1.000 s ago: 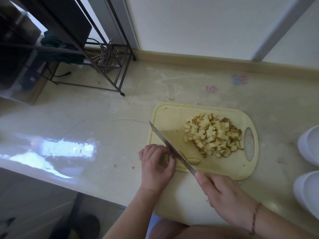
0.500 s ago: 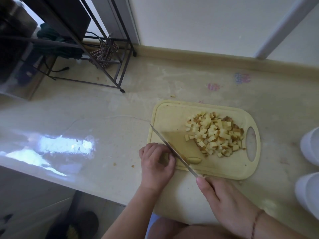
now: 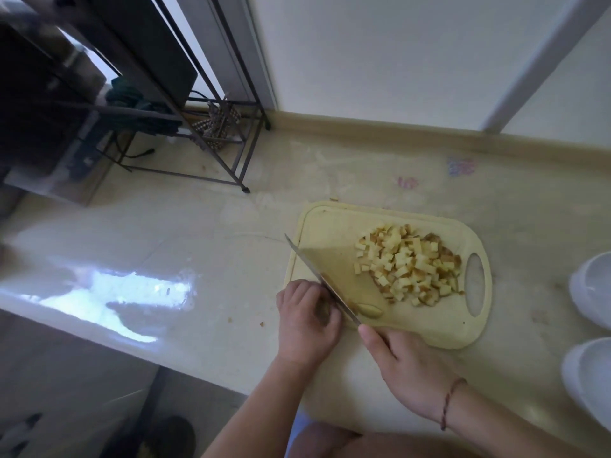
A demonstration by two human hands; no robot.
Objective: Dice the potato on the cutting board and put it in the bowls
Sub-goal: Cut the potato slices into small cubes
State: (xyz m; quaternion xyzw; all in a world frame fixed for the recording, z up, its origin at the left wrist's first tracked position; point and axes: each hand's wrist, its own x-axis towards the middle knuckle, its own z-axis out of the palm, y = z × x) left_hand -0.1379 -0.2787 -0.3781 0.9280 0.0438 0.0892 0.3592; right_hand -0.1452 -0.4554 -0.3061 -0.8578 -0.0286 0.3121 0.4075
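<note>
Cutting board on the counter, 2 white bowls waiting right; diced potato piled clear of the knife, which the right hand grips while the left hand curls over the uncut piece, steadying it.

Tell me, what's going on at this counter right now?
A person is dicing potato on a pale yellow cutting board. The right hand holds a knife, its blade angled down onto the board's near left part. The left hand curls over a last piece of potato beside the blade; a small sliver lies just past it. A heap of diced potato sits on the board. Two white bowls wait at the right edge; what they hold is not visible.
</note>
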